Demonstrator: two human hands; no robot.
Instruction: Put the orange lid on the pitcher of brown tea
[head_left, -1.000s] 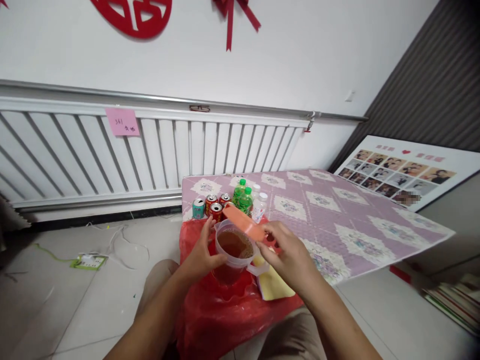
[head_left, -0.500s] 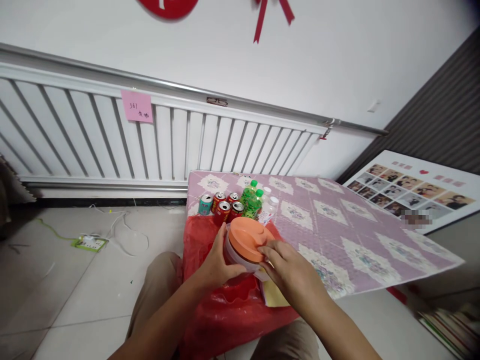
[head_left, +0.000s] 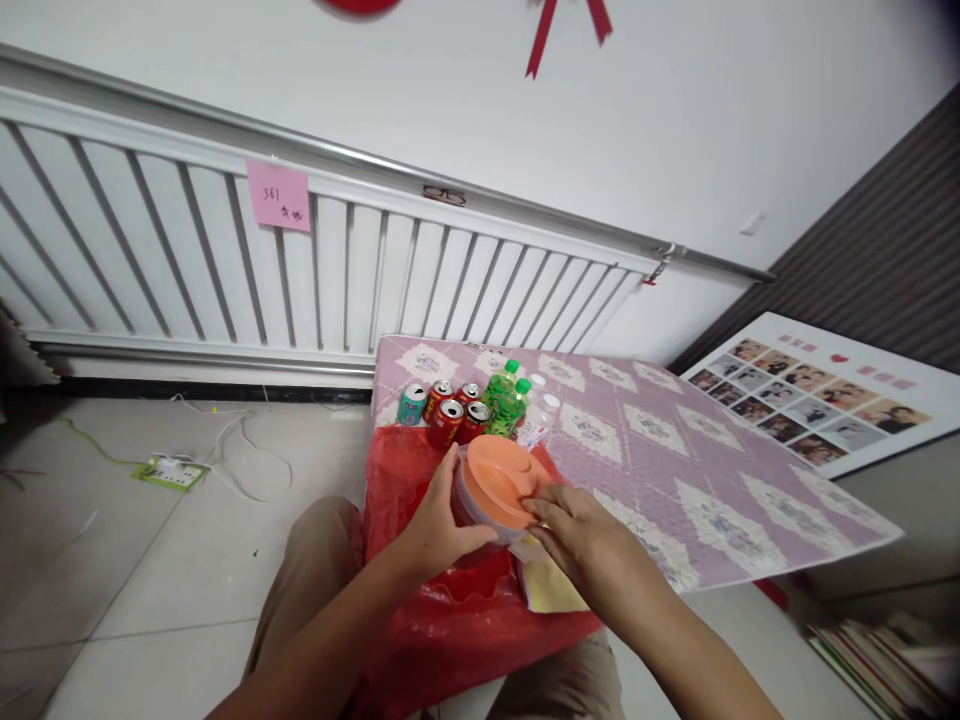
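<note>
Both hands hold a round, clear plastic container [head_left: 471,508] with an orange lid [head_left: 501,482] over its top, tilted above the table. My left hand [head_left: 437,522] wraps round the container's left side, thumb across the front. My right hand [head_left: 583,528] pinches the lid's right edge between thumb and fingers. Beneath them is a red tray [head_left: 480,588] with a wavy rim, partly hidden by my left hand. A folded yellow cloth [head_left: 551,588] lies under my right hand. What the container holds cannot be made out.
Several red cans [head_left: 445,424], a teal can [head_left: 412,405] and green-capped bottles [head_left: 513,405] stand behind the container, beside clear bottles [head_left: 544,415]. Red plastic sheeting [head_left: 420,650] covers the table's near end; a patterned purple cloth [head_left: 592,430] covers the rest. A power strip [head_left: 171,472] lies on the floor.
The camera view has shifted slightly. Both hands keep their hold on the container and lid, and the lid sits at nearly the same angle, with little visible movement.
</note>
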